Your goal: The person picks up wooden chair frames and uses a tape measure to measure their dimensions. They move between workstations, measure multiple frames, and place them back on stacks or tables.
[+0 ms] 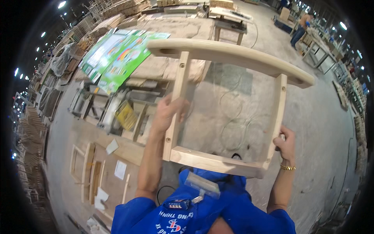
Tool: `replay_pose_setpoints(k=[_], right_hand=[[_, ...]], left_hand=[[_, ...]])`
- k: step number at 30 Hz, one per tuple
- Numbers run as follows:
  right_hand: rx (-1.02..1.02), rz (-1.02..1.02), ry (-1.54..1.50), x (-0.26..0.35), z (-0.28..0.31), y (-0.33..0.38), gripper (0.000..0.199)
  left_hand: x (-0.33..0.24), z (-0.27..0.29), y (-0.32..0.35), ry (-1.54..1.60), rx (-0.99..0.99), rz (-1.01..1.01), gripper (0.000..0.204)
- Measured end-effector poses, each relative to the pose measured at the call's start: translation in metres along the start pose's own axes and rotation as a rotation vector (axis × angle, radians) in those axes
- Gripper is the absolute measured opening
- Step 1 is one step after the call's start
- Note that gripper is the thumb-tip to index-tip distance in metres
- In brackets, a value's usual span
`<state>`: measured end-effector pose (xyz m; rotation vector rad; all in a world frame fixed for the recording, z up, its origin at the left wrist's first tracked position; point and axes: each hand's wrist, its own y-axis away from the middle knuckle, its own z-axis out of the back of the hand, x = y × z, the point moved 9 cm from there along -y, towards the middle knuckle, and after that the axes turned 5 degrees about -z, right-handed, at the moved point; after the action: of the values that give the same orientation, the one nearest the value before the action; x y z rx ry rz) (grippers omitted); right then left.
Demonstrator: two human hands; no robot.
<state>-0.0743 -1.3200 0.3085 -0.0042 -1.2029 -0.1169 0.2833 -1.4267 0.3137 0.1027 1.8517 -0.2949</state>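
Observation:
A pale wooden frame is held up in front of me, made of two side rails, a near crosspiece and a wider rounded rail across its far end. That far rail sticks out past both sides. Small dark holes show along the side rails. My left hand is wrapped round the left rail near its middle. On the right rail, lower down, my right hand grips with curled fingers. A gold-coloured bracelet circles the right wrist. Through the frame's opening I see the floor and a thin looped hose.
Green printed cardboard lies on a stack of boards at the far left. Below it stands a machine bench with a yellow container. Wooden parts and papers rest on a board at left. A person stands far right.

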Motion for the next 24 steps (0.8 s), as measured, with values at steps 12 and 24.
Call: replay_pose_setpoints(k=[12,24], right_hand=[[0.504,0.159,-0.149,0.091,-0.073,-0.363,0.041],[0.174,1.125,0.171,0.235,-0.125,-0.599,0.037]], left_hand=[[-0.108,0.066,-0.181,-0.385,-0.41,-0.421,0.05],[-0.184,0.115,-0.35,0.33,-0.558,-0.823,0.086]])
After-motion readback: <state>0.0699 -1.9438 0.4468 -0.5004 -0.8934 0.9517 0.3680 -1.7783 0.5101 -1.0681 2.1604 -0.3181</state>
